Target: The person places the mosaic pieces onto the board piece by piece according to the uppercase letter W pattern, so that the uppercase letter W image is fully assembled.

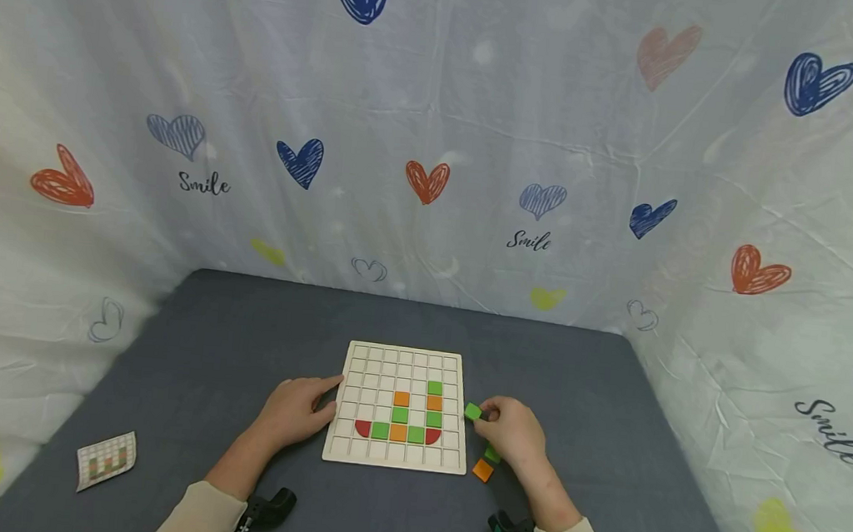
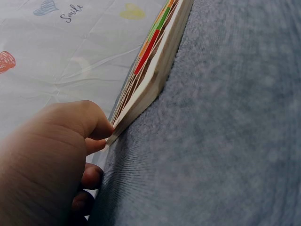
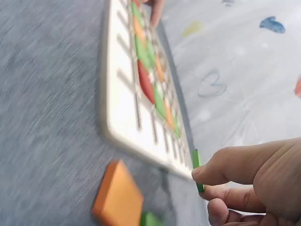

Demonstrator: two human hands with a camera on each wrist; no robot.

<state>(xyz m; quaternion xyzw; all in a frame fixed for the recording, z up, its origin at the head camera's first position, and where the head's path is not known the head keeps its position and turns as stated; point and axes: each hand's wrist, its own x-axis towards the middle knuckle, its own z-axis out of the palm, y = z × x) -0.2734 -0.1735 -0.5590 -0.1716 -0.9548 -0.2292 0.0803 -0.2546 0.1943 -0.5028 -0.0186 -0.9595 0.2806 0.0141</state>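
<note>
A cream grid board point(image 1: 352, 452) lies on the dark table, with green and orange square tiles and two red rounded tiles point(image 1: 362, 429) set in its cells. At the board's left edge is my left hand point(image 1: 293, 408), its thumb and index fingertip touching the side. My right hand point(image 1: 515, 430) pinches a green square tile point(image 1: 473, 412) between thumb and fingers, just off the board's right edge. Below that hand an orange tile point(image 1: 483, 470) rests on the cloth, and a green tile point(image 1: 493, 453) beside it is partly hidden by the hand.
A small card point(image 1: 106, 460) printed with a coloured grid pattern lies on the left of the table. Dark wrist straps with devices sit on both wrists. A white curtain point(image 1: 428, 241) with printed hearts hangs around the back and sides of the table.
</note>
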